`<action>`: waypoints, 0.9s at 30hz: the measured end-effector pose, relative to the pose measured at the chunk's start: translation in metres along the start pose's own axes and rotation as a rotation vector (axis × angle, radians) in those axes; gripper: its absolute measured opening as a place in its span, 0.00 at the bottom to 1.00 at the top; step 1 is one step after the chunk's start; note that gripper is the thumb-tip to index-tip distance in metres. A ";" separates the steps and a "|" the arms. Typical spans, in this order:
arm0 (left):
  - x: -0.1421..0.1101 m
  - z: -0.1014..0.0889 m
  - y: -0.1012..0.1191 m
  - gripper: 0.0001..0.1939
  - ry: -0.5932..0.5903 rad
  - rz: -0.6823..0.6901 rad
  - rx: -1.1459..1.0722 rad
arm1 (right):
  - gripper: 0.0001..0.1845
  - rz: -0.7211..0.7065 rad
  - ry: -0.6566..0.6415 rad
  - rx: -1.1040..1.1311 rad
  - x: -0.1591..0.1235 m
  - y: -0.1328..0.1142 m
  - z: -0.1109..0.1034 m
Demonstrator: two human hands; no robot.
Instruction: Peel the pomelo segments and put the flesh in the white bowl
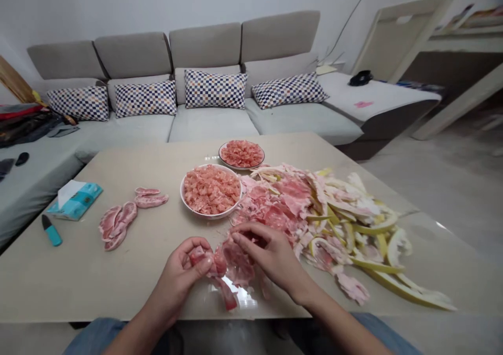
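A white bowl (211, 191) and a plate (241, 154) behind it hold pink pulp. Nearer, the left hand (187, 271) pinches a pomelo segment (208, 263); the right hand's (271, 255) fingertips close on its membrane.

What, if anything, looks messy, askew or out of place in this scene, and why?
The peel and membrane scraps lie heaped straight on the tabletop with no dish visible under them, some strips close to the front edge. On the sofa, the rightmost checked cushion slants more than the others.
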State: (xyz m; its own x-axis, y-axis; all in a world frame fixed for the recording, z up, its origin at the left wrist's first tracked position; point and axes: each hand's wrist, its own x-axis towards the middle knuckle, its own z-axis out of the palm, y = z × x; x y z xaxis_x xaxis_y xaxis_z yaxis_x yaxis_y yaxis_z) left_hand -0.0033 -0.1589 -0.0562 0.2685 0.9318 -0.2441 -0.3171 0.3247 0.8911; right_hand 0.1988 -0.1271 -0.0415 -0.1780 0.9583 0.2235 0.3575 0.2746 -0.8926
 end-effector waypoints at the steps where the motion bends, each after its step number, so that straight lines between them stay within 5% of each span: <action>1: 0.000 -0.001 0.001 0.13 0.002 -0.013 -0.035 | 0.07 -0.018 0.010 -0.033 0.007 0.000 -0.001; 7: 0.007 -0.008 0.007 0.10 0.020 -0.021 -0.269 | 0.08 -0.262 0.045 -0.474 0.086 -0.011 0.001; 14: 0.011 -0.013 0.017 0.09 0.008 0.026 -0.475 | 0.08 -0.289 -0.017 -0.665 0.141 -0.027 0.014; 18: 0.010 -0.016 0.016 0.11 0.009 0.021 -0.514 | 0.04 -0.273 0.004 -0.693 0.141 -0.032 0.014; 23: 0.011 -0.022 0.015 0.13 0.037 0.029 -0.533 | 0.16 -0.305 -0.004 -0.573 0.116 -0.027 0.006; 25: 0.010 -0.023 0.016 0.13 0.046 0.037 -0.542 | 0.17 -0.260 0.009 -0.473 0.091 -0.025 0.005; 27: 0.009 -0.023 0.016 0.13 0.036 0.044 -0.560 | 0.14 -0.065 -0.050 -0.110 0.059 -0.024 0.007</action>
State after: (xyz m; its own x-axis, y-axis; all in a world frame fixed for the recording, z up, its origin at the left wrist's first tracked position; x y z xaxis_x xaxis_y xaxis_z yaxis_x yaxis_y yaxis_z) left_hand -0.0270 -0.1415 -0.0532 0.2157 0.9482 -0.2332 -0.7643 0.3126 0.5640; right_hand 0.1732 -0.0777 -0.0100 -0.2487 0.9339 0.2567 0.4415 0.3453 -0.8282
